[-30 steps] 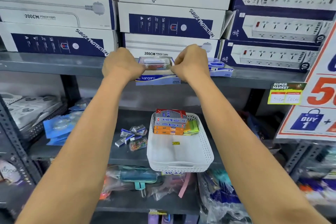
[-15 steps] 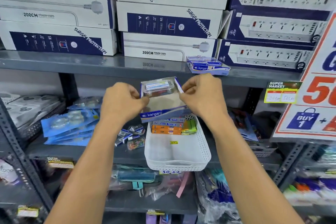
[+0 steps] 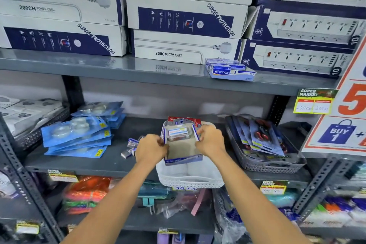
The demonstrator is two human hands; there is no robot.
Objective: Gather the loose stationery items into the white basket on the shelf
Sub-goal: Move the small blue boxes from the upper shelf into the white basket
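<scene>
You are holding the open Kangaro carton [image 3: 182, 148] over the white basket [image 3: 190, 180] on the middle shelf [image 3: 99, 162], your left hand [image 3: 151, 149] and right hand [image 3: 210, 140] each pinching one side wall with closed fingers. Small loose staple boxes [image 3: 130, 147] are lying just left of the basket.

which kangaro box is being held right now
The open kangaro tray, gripped by left hand and right hand over the white basket; the other sits untouched upstairs.

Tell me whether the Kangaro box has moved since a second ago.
Yes. The Kangaro box came down from the upper shelf to over the white basket.
</scene>
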